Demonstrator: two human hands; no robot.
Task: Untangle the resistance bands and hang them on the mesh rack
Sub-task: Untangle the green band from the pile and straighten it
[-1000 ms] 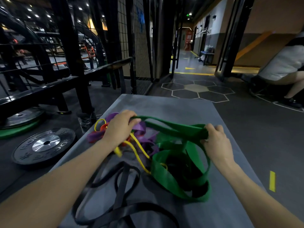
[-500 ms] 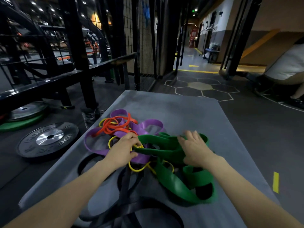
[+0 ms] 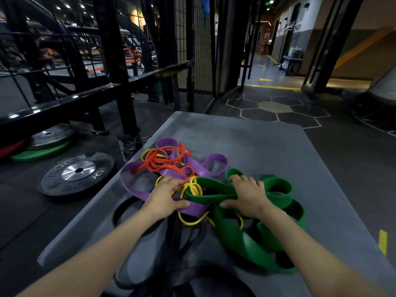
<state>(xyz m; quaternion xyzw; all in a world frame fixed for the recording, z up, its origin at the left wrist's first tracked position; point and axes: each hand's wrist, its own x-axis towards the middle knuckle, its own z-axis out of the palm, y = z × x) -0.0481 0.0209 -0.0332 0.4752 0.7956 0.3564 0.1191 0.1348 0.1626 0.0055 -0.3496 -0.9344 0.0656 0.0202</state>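
A single wide-angle head-worn camera is looking forward and down from close above the grey tabletop [image 3: 246, 138]. Both forearms are entering from the bottom edge, with the left hand [image 3: 165, 195] and right hand [image 3: 248, 196] sitting near centre. Beyond the hands, gym floor [image 3: 353, 159] is receding into the distance.

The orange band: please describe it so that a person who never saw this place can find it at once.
Look at the grey mat on the gym floor, where the coloured resistance bands lie in one tangle. The orange band lies at the far left of the tangle, on top of the wide purple band, beyond the left hand. It is narrow and the only orange one.
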